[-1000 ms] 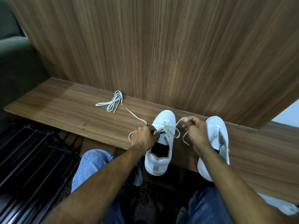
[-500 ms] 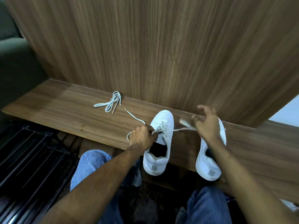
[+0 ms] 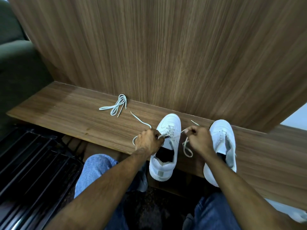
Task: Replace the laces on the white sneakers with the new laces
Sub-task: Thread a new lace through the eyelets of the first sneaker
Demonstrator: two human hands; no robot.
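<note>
A tall vertical panel of brown wood-grain laminate rises behind a long low shelf of matching brown wood. A dark green upholstered seat stands at left. Black slatted metal bars lie below the shelf. A pale wall patch shows at right.

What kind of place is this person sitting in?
Probably a home, perhaps an entryway or living room. A low wooden ledge runs along a wood-panelled wall, white sneakers sit on it, and a green upholstered seat stands beside it.
</note>
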